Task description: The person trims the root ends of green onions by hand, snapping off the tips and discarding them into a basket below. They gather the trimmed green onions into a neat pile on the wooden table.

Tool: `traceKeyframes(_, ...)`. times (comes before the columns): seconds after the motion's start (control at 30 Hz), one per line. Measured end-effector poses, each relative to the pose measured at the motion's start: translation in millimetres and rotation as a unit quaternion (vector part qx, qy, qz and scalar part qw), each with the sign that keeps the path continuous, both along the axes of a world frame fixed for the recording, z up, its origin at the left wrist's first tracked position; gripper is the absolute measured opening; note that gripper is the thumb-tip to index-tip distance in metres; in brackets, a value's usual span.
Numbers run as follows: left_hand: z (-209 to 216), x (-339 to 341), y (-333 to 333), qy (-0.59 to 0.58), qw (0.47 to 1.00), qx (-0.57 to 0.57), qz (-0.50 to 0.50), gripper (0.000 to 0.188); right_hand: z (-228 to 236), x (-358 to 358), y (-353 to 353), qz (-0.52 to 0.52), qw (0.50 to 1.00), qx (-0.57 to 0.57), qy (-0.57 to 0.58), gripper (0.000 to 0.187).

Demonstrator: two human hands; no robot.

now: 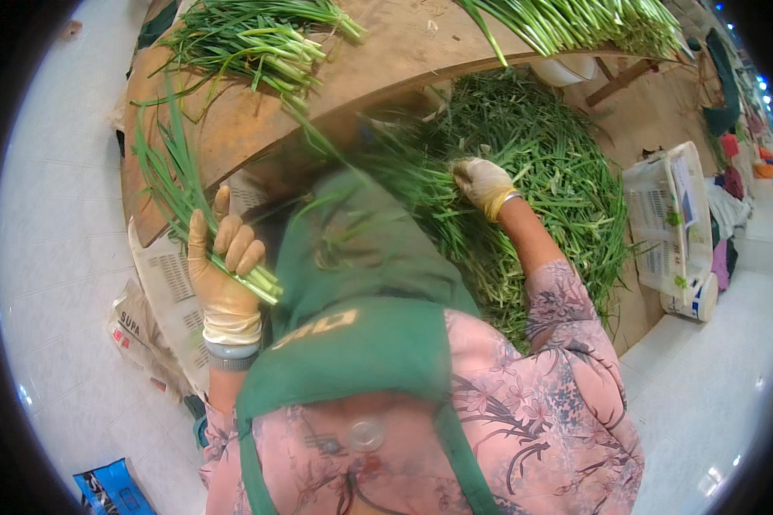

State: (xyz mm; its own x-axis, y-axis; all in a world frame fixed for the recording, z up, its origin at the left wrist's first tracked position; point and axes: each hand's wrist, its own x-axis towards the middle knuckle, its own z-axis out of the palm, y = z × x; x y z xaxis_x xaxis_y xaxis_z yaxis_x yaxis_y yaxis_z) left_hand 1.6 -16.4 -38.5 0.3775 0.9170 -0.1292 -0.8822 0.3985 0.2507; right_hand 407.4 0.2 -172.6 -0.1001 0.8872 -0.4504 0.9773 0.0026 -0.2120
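Observation:
My left hand [221, 262], in a pale glove, is closed round a small bunch of spring onions [170, 167]. Their pale cut ends stick out below the palm, and the long green leaves point up past the fingers. My right hand [484, 185], gloved too, is shut on green leaves [429, 182] at the near left side of a big heap of loose greens [567, 184]. The leaves left of that fist are smeared by motion. One blurred stalk [318, 137] crosses between the table edge and my lap.
A curved wooden table [395, 43] spans the top, bearing spring onion bunches [262, 47] at left and more stalks [567, 26] at right. A white crate [674, 219] and a white bucket [700, 296] stand right of the heap. Paper sacks [142, 339] lie at left, a blue packet [112, 489] lower left.

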Motion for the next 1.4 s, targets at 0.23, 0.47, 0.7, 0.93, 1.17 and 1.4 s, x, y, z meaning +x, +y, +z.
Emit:
traceKeyframes(0.23,-5.8,-0.1,1.3,0.017,0.999,0.029,0.007,0.035,-19.3,14.8,-32.8,-0.085,0.993,0.065,0.042,0.028)
traceKeyframes(0.47,-4.5,12.0,5.2,0.04,0.998,-0.019,0.044,0.034,43.1,59.6,-103.7,-0.439,0.782,-0.034,0.44,0.038)
traceKeyframes(0.7,-0.1,-3.5,0.4,-0.057,0.995,-0.06,0.06,0.03,56.6,113.4,-145.2,-0.326,0.91,0.25,0.05,0.034)
traceKeyframes(0.93,-5.0,-6.6,3.0,0.033,0.997,-0.01,0.063,0.029,162.2,5.0,-42.7,-0.085,0.897,0.399,0.169,0.047)
traceKeyframes(1.17,3.5,-18.6,-1.6,0.053,0.996,-0.011,0.075,0.026,211.4,-173.5,81.0,0.057,0.881,0.425,0.202,0.016)
traceKeyframes(1.4,6.6,-35.3,-6.5,0.043,0.993,-0.017,0.108,0.025,187.0,-156.8,175.7,0.026,0.942,0.333,-0.023,0.032)
